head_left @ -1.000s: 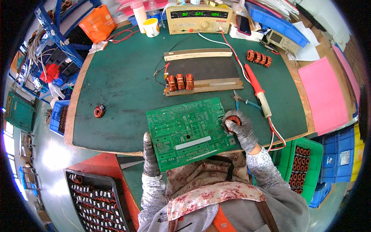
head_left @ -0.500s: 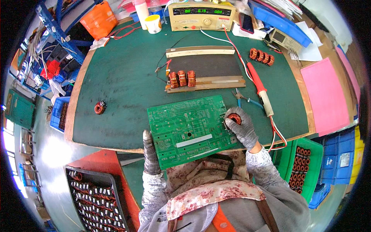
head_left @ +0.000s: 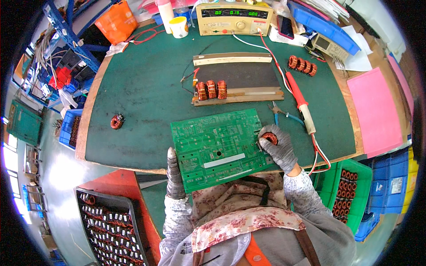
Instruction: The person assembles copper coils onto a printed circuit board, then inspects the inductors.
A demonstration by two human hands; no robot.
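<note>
A green circuit board [head_left: 213, 139] extends over the near edge of the table, slightly tilted. My gloved left hand [head_left: 175, 175] grips its left side; the thumb lies along the edge and the other fingers are hidden underneath. At the board's right edge, my gloved right hand [head_left: 284, 150] is closed around a copper-wound ring coil [head_left: 269, 138]. Whether the coil's leads enter the board cannot be made out. Just beyond that hand lie wire cutters [head_left: 277, 110] with blue handles. A wooden-railed fixture [head_left: 239, 75] behind the board carries three copper coils [head_left: 211, 90].
A single coil [head_left: 117, 121] lies at left, several more [head_left: 302, 65] at the back right. Right of the fixture rests a red probe [head_left: 296, 88] with cables to the power supply [head_left: 234, 20]. A black tray [head_left: 128, 204] and a green bin [head_left: 364, 190] of coils flank me.
The view has shifted slightly, so the table contents appear a little farther right. Both hands keep their holds on the board and coil.
</note>
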